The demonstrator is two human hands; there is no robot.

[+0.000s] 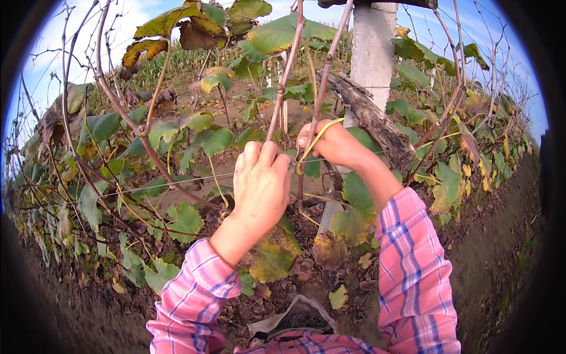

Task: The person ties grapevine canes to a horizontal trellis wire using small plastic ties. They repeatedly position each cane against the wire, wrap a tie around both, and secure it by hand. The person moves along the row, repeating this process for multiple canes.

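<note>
My left hand is closed around the lower part of a grapevine cane, beside a thin trellis wire. My right hand is at a second grapevine cane, thumb and fingers bent around it. A yellow-green strip, perhaps a leaf stalk or tie, runs over the right fingers and down to the wire between my hands. A small curved piece of metal wire shows by the right fingertips. What lies inside the left fist is hidden.
A concrete post rises behind the right hand, with a thick weathered piece of wood leaning across it. Vine canes and yellowing leaves spread on both sides. An open bag holding dark, thin pieces is at my waist.
</note>
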